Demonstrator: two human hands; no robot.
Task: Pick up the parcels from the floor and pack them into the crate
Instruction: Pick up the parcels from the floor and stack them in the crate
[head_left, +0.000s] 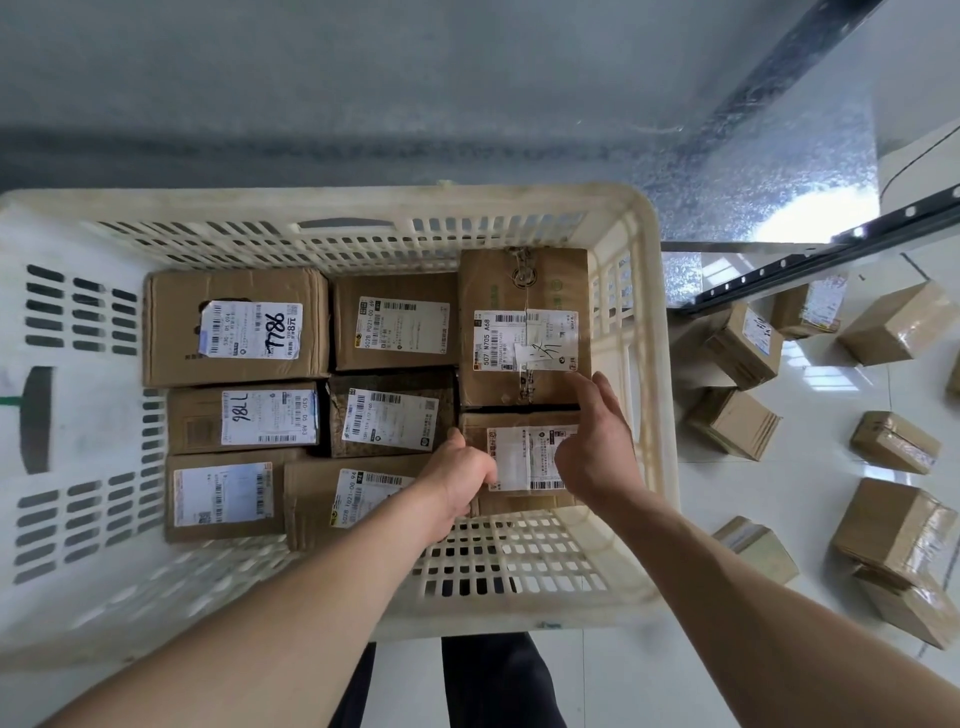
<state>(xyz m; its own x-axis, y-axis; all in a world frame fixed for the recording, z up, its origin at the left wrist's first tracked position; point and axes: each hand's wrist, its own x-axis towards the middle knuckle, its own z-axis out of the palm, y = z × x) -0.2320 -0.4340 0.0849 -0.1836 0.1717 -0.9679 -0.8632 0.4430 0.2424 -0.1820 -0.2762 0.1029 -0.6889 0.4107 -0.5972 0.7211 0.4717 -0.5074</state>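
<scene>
Both forearms enter from 6 o'clock and reach down into the crate (644, 218). Left hand (460, 480) — fingers curled over the 9 o'clock edge of the near-right parcel (524, 457), gripping it. Right hand (597, 441) — fingers straight and loosely together, hovering at the parcel's 3 o'clock side; whether it touches cannot be told. Held between the two hands, this parcel lies flat in the crate's 5 o'clock corner, label up, long axis running 9 to 3 o'clock. Directly at its 12 o'clock stands the tall taped parcel (524, 291), long axis 12 to 6 o'clock. Eight cardboard parcels are visible inside the crate, all label up, packed side by side in three rough columns; two bear handwritten numbers. Outside, at 3 o'clock, about ten further parcels (893, 441) lie scattered on the white tiled floor (810, 493). A black metal rail (831, 249) crosses at 2 o'clock. Dark trouser legs (498, 680) show at 6 o'clock.
</scene>
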